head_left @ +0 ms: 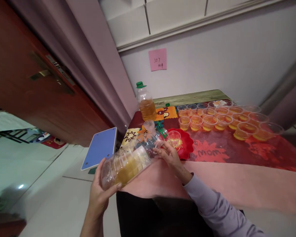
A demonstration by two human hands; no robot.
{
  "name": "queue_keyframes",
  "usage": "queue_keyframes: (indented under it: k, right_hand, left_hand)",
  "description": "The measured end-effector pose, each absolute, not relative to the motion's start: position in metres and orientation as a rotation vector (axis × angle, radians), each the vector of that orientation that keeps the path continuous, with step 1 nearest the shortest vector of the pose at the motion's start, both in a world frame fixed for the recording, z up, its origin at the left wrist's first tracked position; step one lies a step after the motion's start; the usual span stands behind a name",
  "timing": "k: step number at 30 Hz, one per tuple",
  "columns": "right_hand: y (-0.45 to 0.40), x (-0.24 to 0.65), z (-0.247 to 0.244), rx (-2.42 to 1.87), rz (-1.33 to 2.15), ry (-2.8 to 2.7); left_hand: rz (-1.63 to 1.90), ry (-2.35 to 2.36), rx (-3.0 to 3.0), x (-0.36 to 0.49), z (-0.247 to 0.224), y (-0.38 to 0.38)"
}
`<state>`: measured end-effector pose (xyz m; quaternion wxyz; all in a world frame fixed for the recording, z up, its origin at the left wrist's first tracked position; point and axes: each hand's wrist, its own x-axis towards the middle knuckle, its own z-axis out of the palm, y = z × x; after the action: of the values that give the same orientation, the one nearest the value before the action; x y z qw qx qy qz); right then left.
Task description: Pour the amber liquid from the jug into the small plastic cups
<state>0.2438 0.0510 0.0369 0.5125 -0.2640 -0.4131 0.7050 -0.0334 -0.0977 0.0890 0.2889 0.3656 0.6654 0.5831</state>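
Note:
My left hand [101, 191] is wrapped round the lower end of a large clear bottle [125, 164], which holds some yellow liquid and tilts toward the right. At the bottle's neck end, my right hand [169, 154] has its fingers pressed together around the neck area; the detail there is blurred. Just beyond lies a red scalloped plate [187, 146] with a clear cup [174, 137] on it. Another clear cup [149, 125] is behind the bottle, beside a green plastic object [162, 129].
Rows of clear cups [209, 122] with yellow liquid cover the table's right part. A second bottle [147, 107] with a green cap stands at the back left. A small green cap [167, 104] lies near it. A blue board [100, 148] is left of the table.

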Motion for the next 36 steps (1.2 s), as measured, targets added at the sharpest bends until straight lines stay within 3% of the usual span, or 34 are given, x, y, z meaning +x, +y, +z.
queue_keyframes:
  k: [36]
  right_hand:
    - [0.049, 0.243, 0.035, -0.763, 1.725, -0.826]
  left_hand:
    - [1.454, 1.939, 1.110, -0.034, 0.130, -0.075]
